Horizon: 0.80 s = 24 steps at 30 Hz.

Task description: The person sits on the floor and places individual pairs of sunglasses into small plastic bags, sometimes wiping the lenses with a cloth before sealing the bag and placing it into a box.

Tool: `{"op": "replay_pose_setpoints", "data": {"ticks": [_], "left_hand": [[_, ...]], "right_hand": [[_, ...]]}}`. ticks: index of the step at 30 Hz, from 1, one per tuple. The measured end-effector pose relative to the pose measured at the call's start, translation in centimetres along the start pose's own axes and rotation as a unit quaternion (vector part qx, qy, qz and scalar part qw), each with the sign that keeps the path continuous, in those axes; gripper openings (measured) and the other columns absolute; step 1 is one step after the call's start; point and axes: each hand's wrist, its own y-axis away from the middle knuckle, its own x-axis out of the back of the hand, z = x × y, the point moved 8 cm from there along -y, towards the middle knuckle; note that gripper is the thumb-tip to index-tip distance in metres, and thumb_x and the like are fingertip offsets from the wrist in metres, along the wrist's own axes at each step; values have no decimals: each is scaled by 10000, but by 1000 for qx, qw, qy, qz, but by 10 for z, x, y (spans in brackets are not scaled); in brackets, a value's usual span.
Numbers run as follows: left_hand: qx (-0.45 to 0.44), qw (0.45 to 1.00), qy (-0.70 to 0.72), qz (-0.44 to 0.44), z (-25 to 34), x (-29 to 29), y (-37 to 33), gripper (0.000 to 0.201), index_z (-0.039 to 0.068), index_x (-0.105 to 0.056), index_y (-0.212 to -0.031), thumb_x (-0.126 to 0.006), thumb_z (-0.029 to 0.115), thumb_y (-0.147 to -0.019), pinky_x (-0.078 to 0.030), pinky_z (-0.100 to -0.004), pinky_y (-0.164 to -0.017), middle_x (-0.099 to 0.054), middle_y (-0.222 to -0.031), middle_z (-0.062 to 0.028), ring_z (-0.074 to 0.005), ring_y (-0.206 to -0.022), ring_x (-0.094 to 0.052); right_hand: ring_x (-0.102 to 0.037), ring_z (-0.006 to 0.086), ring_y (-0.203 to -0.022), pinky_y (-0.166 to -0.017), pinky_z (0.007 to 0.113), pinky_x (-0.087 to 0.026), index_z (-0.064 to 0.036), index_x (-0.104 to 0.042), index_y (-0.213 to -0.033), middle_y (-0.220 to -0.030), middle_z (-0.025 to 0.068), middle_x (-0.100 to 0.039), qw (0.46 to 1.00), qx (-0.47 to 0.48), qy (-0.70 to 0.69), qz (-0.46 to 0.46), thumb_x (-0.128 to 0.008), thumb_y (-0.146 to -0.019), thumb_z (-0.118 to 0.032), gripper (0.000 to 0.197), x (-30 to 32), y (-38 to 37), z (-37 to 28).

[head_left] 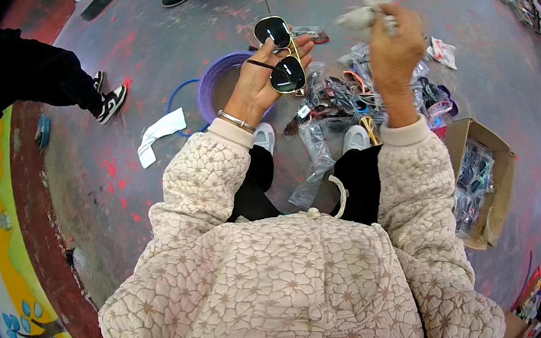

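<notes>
Both hands are busy: we see the left hand (pixel 254 84) grasping black-lensed sunglasses (pixel 288 71), their width slanting from upper left to lower right, while the right hand (pixel 396 46), well apart to their upper right, grips a whitish cloth (pixel 364 18). We find the cloth blurred, and the sunglasses hide part of the left hand.

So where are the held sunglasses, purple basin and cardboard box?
Held sunglasses (pixel 289 74): head view, on the lower lens.
Purple basin (pixel 204 89): head view, on its left rim.
Cardboard box (pixel 500 193): head view, on its right wall.
</notes>
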Motion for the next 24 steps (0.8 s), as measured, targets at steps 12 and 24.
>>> {"op": "replay_pose_setpoints", "data": {"ticks": [12,24], "left_hand": [[51,996,-75,-1,-19,-21,13,364,9,-476,-1126,-390,300,-925,-501,-411,-820,-570,-1057,-143,-275,-947,-575],[41,997,-53,-45,-7,-27,14,423,-35,-386,-1224,-369,262,-924,-551,-350,-701,-492,-1165,-244,-300,-1005,-561]], "right_hand": [[-584,293,-720,-586,360,-469,-61,-574,-843,-856,96,-564,997,-39,61,-38,-600,-703,-106,150,-25,5,10],[-614,237,-747,-610,303,-490,-64,-608,-921,-908,100,-608,948,-97,236,-190,-600,-766,-191,201,-37,9,62]]}}
